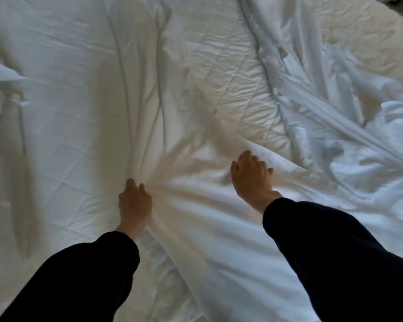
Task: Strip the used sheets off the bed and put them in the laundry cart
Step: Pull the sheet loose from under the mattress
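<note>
Two dark sleeves (75, 280) reach in from the bottom edge. The left hand (135, 202) has its fingers closed tight on a bunch of the white sheet (79, 101), and creases fan out from that grip. The sheet lies wrinkled across the bed, drawn back from the quilted mattress pad (230, 73). The right hand (251, 176) bends its fingers onto the sheet's edge; I cannot tell whether they grip it. Crumpled bedding (358, 147) lies at the right.
</note>
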`<action>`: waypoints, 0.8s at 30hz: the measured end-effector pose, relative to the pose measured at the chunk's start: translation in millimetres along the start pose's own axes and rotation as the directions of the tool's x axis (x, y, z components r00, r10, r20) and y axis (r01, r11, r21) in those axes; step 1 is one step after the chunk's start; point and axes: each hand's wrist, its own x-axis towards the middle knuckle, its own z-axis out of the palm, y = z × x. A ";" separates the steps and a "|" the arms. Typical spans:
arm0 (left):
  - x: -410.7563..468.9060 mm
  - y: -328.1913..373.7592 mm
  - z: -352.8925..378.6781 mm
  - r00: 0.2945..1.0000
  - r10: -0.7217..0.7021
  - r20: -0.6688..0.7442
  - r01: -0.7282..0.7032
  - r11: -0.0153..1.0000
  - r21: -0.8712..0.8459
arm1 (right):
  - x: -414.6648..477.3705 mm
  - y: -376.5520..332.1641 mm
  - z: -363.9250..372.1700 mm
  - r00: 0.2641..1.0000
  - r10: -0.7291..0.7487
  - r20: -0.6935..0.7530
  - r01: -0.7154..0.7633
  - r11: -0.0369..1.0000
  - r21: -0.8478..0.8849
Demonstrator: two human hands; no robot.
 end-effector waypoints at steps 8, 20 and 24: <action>14.9 38.2 8.4 0.916 0.399 0.037 -0.384 0.847 0.367 | 27.2 5.8 -12.0 0.970 0.195 0.143 -0.211 0.972 0.103; -1.8 165.2 51.4 0.888 0.375 0.267 -0.362 0.927 -0.100 | 20.4 11.3 -22.6 0.950 -0.271 0.153 0.212 0.923 0.321; 6.5 168.7 56.2 0.954 0.199 0.225 -0.164 0.973 -0.165 | 45.7 32.4 -21.6 0.974 -0.144 0.176 0.107 0.973 0.204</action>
